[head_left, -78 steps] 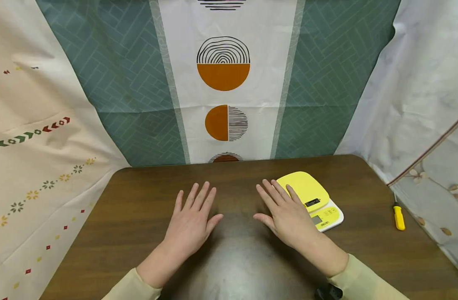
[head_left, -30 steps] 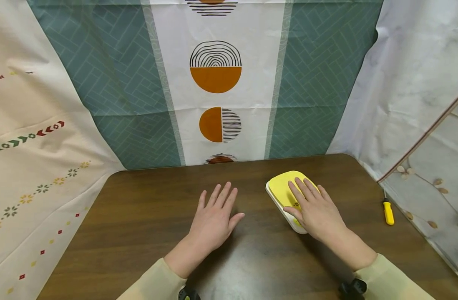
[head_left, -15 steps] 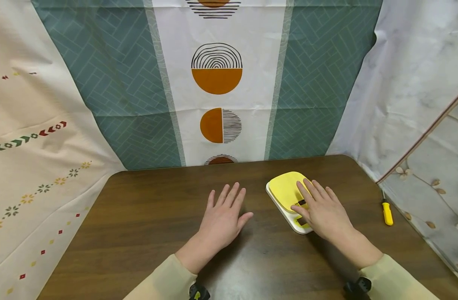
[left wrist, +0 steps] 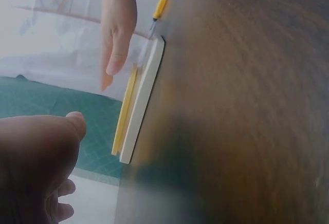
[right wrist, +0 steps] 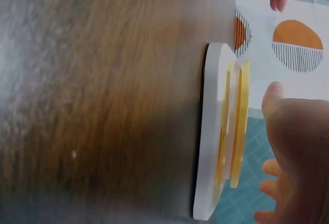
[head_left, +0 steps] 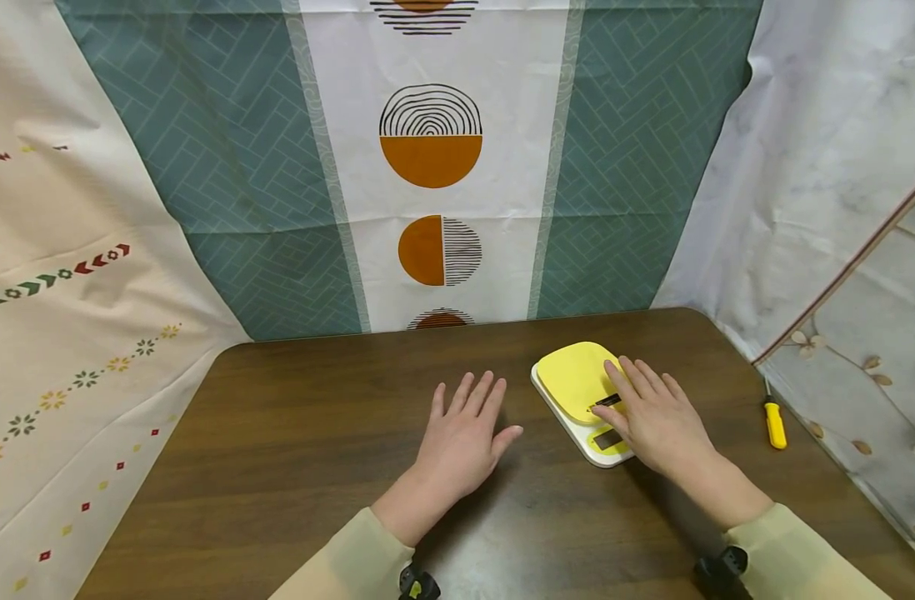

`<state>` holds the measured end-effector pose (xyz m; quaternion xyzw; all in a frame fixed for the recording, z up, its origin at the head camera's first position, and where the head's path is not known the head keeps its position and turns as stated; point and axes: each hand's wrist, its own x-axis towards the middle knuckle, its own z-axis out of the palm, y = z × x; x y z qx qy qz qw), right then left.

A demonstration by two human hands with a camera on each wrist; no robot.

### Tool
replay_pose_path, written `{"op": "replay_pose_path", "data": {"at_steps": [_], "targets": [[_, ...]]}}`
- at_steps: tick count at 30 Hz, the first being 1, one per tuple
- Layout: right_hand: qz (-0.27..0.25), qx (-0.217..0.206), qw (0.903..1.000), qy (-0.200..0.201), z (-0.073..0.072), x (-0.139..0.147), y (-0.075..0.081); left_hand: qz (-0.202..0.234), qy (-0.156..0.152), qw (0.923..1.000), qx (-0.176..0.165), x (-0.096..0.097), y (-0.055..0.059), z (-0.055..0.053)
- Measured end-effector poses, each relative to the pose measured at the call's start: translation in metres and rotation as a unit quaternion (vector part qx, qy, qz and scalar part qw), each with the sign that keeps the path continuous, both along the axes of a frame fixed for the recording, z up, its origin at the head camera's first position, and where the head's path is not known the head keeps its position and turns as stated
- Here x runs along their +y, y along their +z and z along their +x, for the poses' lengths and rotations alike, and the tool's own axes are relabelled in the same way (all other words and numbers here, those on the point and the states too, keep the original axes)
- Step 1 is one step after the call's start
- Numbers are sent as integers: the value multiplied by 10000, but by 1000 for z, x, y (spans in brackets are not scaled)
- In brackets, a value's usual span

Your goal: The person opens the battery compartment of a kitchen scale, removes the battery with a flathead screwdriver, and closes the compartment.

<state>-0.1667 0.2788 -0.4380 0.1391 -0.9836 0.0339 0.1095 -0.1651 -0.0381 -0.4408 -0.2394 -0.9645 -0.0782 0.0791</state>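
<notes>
A yellow and white kitchen scale lies flat toward the right back of the brown table. My right hand hovers over its right side with fingers spread, hiding part of the platform and button panel. In the right wrist view a gap shows between that hand and the scale. Left of the scale, my left hand is held above the bare wood, its fingers straight and holding nothing. Both hands also appear in the left wrist view, the right hand beyond the left hand.
A yellow-handled screwdriver lies by the table's right edge. The wooden table ends at a patterned cloth at the back. White cloth hangs on the right and cream cloth on the left.
Both hands have shifted right, the left across the table and the right from the scale's left side to its right. More of the platform and display shows now. The scale stays put on the table.
</notes>
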Motion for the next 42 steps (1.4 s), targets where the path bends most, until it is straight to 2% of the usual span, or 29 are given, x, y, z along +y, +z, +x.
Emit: {"op": "replay_pose_path", "data": {"at_steps": [14,33,42], "targets": [[-122,-146,9998,-72,-4,11,-5,-59,-134,9999,-35,21,-9,1],[-664,-540,9963,-40,-7,20,-10,-90,-208,9988,-430,48,-21,2],[-947,-817,9921,-55,-10,24,-12,-142,-270,9985,-453,56,-25,2]]}}
